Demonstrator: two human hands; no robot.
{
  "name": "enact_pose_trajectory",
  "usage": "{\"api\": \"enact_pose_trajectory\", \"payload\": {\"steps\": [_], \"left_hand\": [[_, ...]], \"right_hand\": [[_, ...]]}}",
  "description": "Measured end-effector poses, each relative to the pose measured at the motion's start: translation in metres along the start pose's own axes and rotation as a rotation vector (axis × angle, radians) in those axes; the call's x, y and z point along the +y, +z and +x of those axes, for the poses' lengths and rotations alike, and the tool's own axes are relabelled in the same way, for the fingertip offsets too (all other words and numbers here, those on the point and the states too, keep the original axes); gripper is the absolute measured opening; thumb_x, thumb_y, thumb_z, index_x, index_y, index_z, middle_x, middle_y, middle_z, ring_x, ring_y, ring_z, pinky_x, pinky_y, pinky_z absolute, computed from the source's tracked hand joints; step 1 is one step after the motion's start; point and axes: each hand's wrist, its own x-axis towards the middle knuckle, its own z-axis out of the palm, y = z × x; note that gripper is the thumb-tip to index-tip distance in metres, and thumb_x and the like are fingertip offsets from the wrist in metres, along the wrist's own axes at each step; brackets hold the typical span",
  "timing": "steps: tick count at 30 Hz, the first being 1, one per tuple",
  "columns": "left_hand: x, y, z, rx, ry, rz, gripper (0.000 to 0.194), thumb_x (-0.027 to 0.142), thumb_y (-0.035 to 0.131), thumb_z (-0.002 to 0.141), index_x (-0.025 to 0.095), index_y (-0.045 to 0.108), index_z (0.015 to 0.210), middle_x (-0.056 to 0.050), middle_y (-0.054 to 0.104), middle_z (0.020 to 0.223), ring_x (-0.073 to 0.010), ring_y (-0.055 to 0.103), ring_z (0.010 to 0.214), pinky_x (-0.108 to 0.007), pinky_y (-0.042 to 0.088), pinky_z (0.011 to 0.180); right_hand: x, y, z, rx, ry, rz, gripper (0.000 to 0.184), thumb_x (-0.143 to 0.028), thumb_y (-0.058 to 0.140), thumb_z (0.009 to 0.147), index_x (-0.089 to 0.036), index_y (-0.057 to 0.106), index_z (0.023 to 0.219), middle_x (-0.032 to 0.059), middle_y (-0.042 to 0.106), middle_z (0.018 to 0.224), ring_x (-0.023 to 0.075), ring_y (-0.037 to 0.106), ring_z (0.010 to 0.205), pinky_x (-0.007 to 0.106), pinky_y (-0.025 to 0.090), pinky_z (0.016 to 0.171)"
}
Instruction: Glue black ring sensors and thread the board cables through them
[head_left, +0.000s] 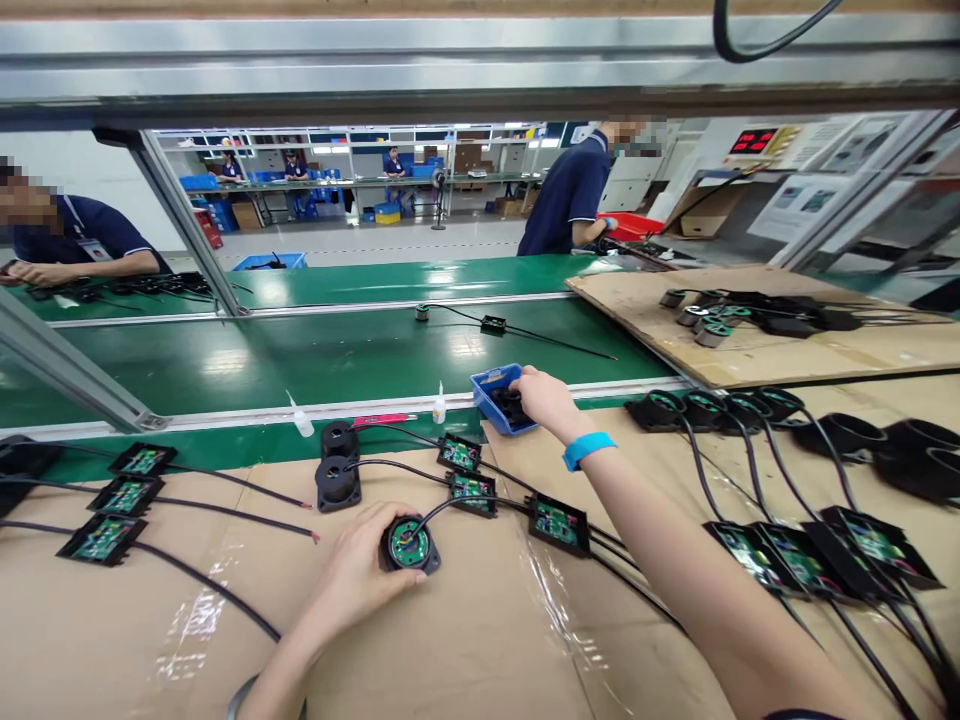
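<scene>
While my left hand (352, 575) clamps around a round black housing (409, 545) with a green circuit board (409, 545) in its face, on the cardboard sheet (187, 640), my right hand (546, 400) rests over a blue plastic tray (486, 400) of small black parts (510, 405) at the edge of the green conveyor belt (337, 360); I cannot tell whether those fingers grip anything. Cabled green boards (473, 492) lie just beside the housing.

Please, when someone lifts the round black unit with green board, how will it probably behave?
The round black unit looks rigid, so it probably will not flex, but its round shape may roll if set on edge. Its black cable seems flexible and will likely drag toward the boxed green board it appears to join.
</scene>
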Motion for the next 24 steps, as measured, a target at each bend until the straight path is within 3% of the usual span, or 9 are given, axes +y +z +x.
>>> {"api": "enact_pose_trajectory", "payload": {"steps": [3, 6, 9, 11, 14, 15, 18, 21, 24], "left_hand": [[-0.001, -0.004, -0.001, -0.021, 0.006, -0.081, 0.063, 0.022, 0.088, 0.057, 0.024, 0.065, 0.116, -0.008, 0.067, 0.122, -0.0324, 0.061, 0.116, -0.044, 0.047, 0.102], [-0.003, -0.01, -0.002, 0.032, 0.03, -0.162, 0.067, 0.029, 0.087, 0.063, 0.024, 0.061, 0.124, -0.01, 0.064, 0.128, -0.0311, 0.058, 0.121, -0.045, 0.046, 0.106], [0.0, -0.014, -0.004, 0.211, 0.136, -0.114, 0.058, 0.03, 0.078, 0.077, 0.025, 0.058, 0.131, -0.01, 0.061, 0.132, -0.0282, 0.058, 0.121, -0.045, 0.047, 0.105], [0.004, -0.013, -0.006, 0.29, 0.244, -0.029, 0.061, 0.031, 0.075, 0.082, 0.027, 0.052, 0.138, -0.011, 0.057, 0.137, -0.028, 0.056, 0.124, -0.045, 0.048, 0.106], [0.01, -0.007, -0.008, 0.276, 0.427, 0.092, 0.067, 0.037, 0.075, 0.083, 0.026, 0.048, 0.143, -0.014, 0.055, 0.141, -0.0301, 0.055, 0.128, -0.046, 0.048, 0.108], [0.011, -0.005, -0.008, 0.268, 0.476, 0.124, 0.063, 0.037, 0.073, 0.084, 0.025, 0.05, 0.142, -0.014, 0.057, 0.139, -0.0298, 0.057, 0.126, -0.045, 0.049, 0.106], [0.01, 0.0, -0.01, 0.299, 0.554, 0.209, 0.042, 0.029, 0.064, 0.092, 0.024, 0.059, 0.133, -0.013, 0.066, 0.127, -0.0259, 0.065, 0.115, -0.04, 0.056, 0.098], [0.008, -0.003, -0.012, 0.338, 0.559, 0.246, 0.037, 0.022, 0.061, 0.093, 0.025, 0.062, 0.13, -0.012, 0.069, 0.122, -0.0236, 0.067, 0.109, -0.036, 0.058, 0.094], [0.008, -0.01, -0.015, 0.316, 0.465, 0.232, 0.036, 0.021, 0.064, 0.09, 0.024, 0.064, 0.126, -0.011, 0.069, 0.121, -0.0238, 0.067, 0.11, -0.036, 0.057, 0.095]], "right_hand": [[0.012, 0.003, 0.002, -0.018, -0.041, 0.005, 0.015, -0.028, 0.064, 0.093, -0.014, 0.066, 0.095, 0.0056, 0.067, 0.103, 0.0178, 0.064, 0.091, 0.038, 0.053, 0.084], [0.011, 0.0, -0.004, 0.061, -0.096, 0.091, 0.012, -0.019, 0.06, 0.091, -0.011, 0.069, 0.088, 0.0105, 0.068, 0.095, 0.0214, 0.065, 0.088, 0.037, 0.052, 0.08], [-0.007, -0.006, -0.029, 0.189, -0.158, 0.254, 0.02, -0.02, 0.053, 0.09, -0.011, 0.072, 0.094, 0.0151, 0.069, 0.098, 0.0254, 0.066, 0.087, 0.037, 0.052, 0.076], [-0.031, -0.006, -0.061, 0.201, -0.234, 0.394, 0.023, -0.029, 0.054, 0.091, -0.015, 0.071, 0.099, 0.0102, 0.072, 0.093, 0.0224, 0.067, 0.079, 0.034, 0.054, 0.069], [-0.076, 0.001, -0.115, 0.061, -0.39, 0.636, 0.022, -0.037, 0.057, 0.092, -0.02, 0.072, 0.094, 0.0013, 0.074, 0.082, 0.0169, 0.07, 0.071, 0.026, 0.056, 0.062], [-0.089, 0.004, -0.131, -0.038, -0.419, 0.854, 0.02, -0.035, 0.061, 0.09, -0.019, 0.072, 0.093, 0.0024, 0.075, 0.082, 0.0173, 0.07, 0.072, 0.026, 0.057, 0.063], [-0.115, 0.013, -0.157, -0.24, -0.387, 1.213, 0.02, -0.034, 0.063, 0.09, -0.018, 0.073, 0.095, 0.0036, 0.076, 0.083, 0.0178, 0.071, 0.075, 0.028, 0.058, 0.068], [-0.115, 0.018, -0.158, -0.253, -0.413, 1.182, 0.023, -0.036, 0.061, 0.092, -0.018, 0.072, 0.103, 0.0046, 0.075, 0.09, 0.0182, 0.07, 0.079, 0.03, 0.059, 0.072], [-0.1, 0.02, -0.152, -0.096, -0.532, 0.801, 0.029, -0.032, 0.067, 0.09, -0.021, 0.065, 0.117, 0.0082, 0.071, 0.109, 0.0242, 0.065, 0.1, 0.042, 0.055, 0.088]]}}
